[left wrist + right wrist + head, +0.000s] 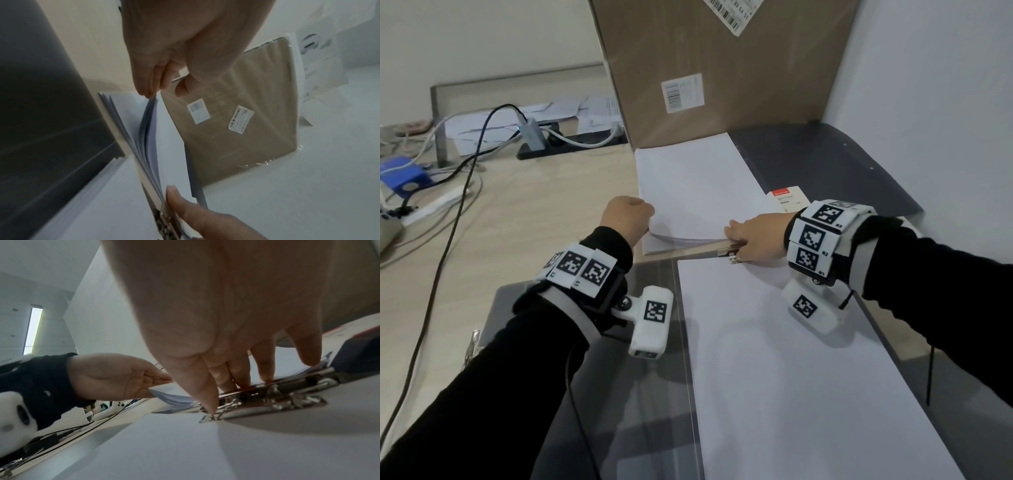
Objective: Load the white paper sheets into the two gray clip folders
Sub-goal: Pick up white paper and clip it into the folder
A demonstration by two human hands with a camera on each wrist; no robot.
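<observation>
In the head view, the left hand (627,216) sits at centre frame, pinching the near left corner of the white paper sheets (698,185) and lifting several so that they curl up and fan apart; the left wrist view shows the fingertips (147,91) grasping that raised corner. The right hand (760,236) lies just right of centre with fingers extended, pressing on the sheets' near edge, its thumb on the metal clip (729,255). That stack lies in the far gray clip folder (825,164), open at upper right below a brown cardboard box (722,68). A 2nd gray clip folder (640,394) fills the lower frame, with another paper stack (784,377) on it.
</observation>
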